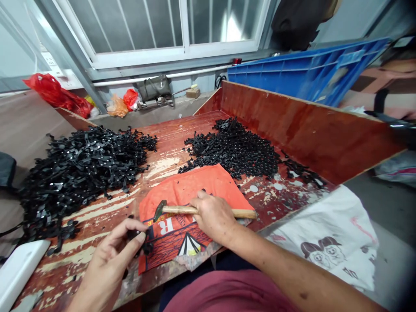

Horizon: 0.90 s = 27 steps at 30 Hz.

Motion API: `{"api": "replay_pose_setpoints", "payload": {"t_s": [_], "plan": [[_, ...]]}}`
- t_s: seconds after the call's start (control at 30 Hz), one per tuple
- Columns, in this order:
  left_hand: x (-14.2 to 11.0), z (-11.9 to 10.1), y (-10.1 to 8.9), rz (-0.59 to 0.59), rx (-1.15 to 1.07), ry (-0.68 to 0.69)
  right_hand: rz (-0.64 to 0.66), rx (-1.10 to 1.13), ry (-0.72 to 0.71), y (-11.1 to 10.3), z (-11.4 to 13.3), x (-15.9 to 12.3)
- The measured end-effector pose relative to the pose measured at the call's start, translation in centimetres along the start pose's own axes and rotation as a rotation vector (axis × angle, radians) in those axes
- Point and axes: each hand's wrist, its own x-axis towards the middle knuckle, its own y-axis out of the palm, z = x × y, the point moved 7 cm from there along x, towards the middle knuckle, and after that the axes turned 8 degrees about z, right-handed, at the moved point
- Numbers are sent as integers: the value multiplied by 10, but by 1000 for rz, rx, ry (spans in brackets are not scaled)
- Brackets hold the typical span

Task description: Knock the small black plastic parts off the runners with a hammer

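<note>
My right hand is wrapped round the wooden handle of a small hammer, whose dark metal head points left, over an orange printed cloth. Between the thumb and fingers of my left hand is a small black plastic part, close to the cloth's left edge; my fingers partly cover it, so its full shape is hidden. The cloth lies on the worn red-brown tabletop near its front edge.
Black plastic parts lie in a left heap and a right heap. A raised wooden board edges the right side, with a blue crate behind it. A white object sits at front left, a white cloth bag at right.
</note>
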Motion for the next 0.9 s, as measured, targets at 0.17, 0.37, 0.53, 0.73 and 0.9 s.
{"api": "replay_pose_setpoints", "payload": {"t_s": [0.17,0.37,0.53,0.73,0.9], "plan": [[9,-15,14,61,264,84,-21,40,25,-1,-2,0],[8,-12,7,-38,305,72,-48,106,25,-9,-9,-3],[19,-9,28,30,80,-35,-84,225,-2,-27,-40,-32],[56,-21,85,209,44,10,-91,511,-21,-14,-72,-85],[73,-15,107,249,70,-1,-67,441,-35,6,-73,-106]]}}
